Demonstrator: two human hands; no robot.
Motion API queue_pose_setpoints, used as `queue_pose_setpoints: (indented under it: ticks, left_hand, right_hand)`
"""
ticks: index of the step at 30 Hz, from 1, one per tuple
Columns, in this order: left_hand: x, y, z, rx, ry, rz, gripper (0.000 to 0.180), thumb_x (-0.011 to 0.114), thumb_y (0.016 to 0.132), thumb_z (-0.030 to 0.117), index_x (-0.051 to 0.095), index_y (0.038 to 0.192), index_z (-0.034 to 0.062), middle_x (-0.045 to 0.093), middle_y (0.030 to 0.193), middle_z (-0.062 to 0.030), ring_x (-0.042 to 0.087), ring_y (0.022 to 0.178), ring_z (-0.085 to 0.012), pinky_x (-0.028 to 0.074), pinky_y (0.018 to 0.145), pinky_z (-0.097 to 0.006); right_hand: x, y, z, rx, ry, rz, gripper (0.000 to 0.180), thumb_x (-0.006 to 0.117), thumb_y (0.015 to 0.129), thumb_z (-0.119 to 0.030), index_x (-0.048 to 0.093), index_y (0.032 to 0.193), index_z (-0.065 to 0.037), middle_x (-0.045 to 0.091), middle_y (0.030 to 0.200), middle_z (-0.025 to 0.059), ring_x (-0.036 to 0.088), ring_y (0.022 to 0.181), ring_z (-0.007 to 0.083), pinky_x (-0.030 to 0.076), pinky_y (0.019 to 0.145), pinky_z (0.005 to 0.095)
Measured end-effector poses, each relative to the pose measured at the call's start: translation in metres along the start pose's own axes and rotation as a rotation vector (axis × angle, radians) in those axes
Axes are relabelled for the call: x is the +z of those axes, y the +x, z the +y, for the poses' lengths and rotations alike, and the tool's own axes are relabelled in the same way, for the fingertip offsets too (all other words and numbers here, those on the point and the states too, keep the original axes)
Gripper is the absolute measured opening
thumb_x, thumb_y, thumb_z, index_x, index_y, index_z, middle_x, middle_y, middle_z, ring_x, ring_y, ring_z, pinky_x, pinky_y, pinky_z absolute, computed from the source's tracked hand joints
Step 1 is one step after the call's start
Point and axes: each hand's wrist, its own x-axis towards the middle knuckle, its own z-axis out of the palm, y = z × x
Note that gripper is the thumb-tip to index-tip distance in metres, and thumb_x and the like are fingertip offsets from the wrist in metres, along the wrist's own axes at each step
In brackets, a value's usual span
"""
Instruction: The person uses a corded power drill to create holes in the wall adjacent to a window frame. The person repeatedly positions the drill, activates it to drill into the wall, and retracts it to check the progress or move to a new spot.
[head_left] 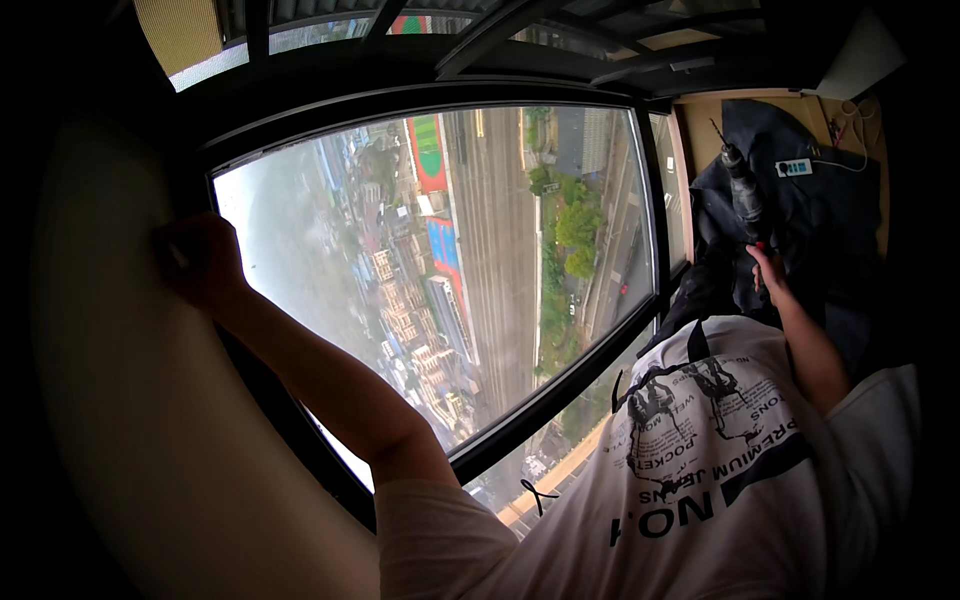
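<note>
My right hand [765, 272] is wrapped around the rear grip of a black power drill [744, 190] on the right. Its long thin bit points away from me, and a small red part shows beside my fingers. My left arm stretches out to the left. The left hand [207, 262] is closed, with curled fingers against the pale wall [110, 300], just beside the dark window frame [420, 100]. Shadow hides whatever those fingers may hold.
A large window pane [480, 270] fills the middle, with city blocks, tracks and trees far below. Under and around the drill is dark cloth [830, 215] over a wooden surface [690, 120]. A white power strip [794, 168] with a cable lies on the cloth.
</note>
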Motion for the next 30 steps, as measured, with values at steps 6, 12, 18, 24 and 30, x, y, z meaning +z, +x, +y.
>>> queue_pose_setpoints:
  ticks: [6, 12, 18, 24, 30]
  left_hand:
    - [0.006, -0.012, 0.006, 0.071, -0.006, 0.008, 0.008, 0.064, 0.087, 0.009, 0.064, 0.095, 0.0059, 0.066, 0.086, -0.0051, 0.066, 0.078, -0.0176, 0.055, 0.076, -0.036]
    - [-0.001, 0.009, -0.017, 0.128, 0.073, -0.033, 0.008, 0.064, 0.087, 0.011, 0.062, 0.094, 0.0075, 0.066, 0.081, -0.0024, 0.066, 0.072, -0.0136, 0.057, 0.071, -0.031]
    - [0.002, -0.005, -0.022, 0.153, 0.042, -0.03, 0.007, 0.066, 0.087, 0.013, 0.062, 0.09, 0.0084, 0.064, 0.076, -0.0016, 0.066, 0.07, -0.013, 0.057, 0.067, -0.029]
    - [0.0, -0.009, -0.029, 0.071, -0.063, -0.088, 0.008, 0.067, 0.087, 0.012, 0.064, 0.093, 0.0081, 0.065, 0.081, -0.0015, 0.067, 0.075, -0.0121, 0.058, 0.072, -0.028]
    - [0.001, -0.026, -0.015, 0.079, -0.094, -0.063, 0.012, 0.069, 0.088, 0.014, 0.066, 0.097, 0.0079, 0.067, 0.085, -0.0007, 0.067, 0.078, -0.0119, 0.058, 0.073, -0.028]
  right_hand:
    - [0.003, 0.0, -0.002, 0.008, -0.029, -0.042, 0.04, 0.074, 0.076, -0.043, 0.055, 0.079, -0.008, 0.049, 0.053, 0.0006, 0.048, 0.038, 0.0142, 0.04, 0.036, 0.0309]
    - [0.0, -0.002, -0.001, 0.005, -0.024, -0.004, 0.04, 0.073, 0.077, -0.044, 0.055, 0.079, -0.008, 0.049, 0.053, 0.0007, 0.049, 0.039, 0.0144, 0.04, 0.037, 0.0311]
    - [0.001, -0.003, 0.0, -0.005, -0.036, -0.03, 0.04, 0.072, 0.078, -0.043, 0.055, 0.082, -0.007, 0.048, 0.054, 0.0005, 0.048, 0.038, 0.0143, 0.041, 0.037, 0.0311]
    - [-0.002, -0.001, 0.002, 0.009, -0.017, -0.021, 0.039, 0.072, 0.078, -0.043, 0.055, 0.085, -0.008, 0.048, 0.054, 0.0001, 0.048, 0.039, 0.0138, 0.04, 0.036, 0.0309]
    - [0.002, -0.003, -0.001, 0.022, -0.04, -0.034, 0.039, 0.072, 0.078, -0.043, 0.056, 0.086, -0.008, 0.049, 0.054, 0.0001, 0.048, 0.039, 0.0135, 0.04, 0.036, 0.0306]
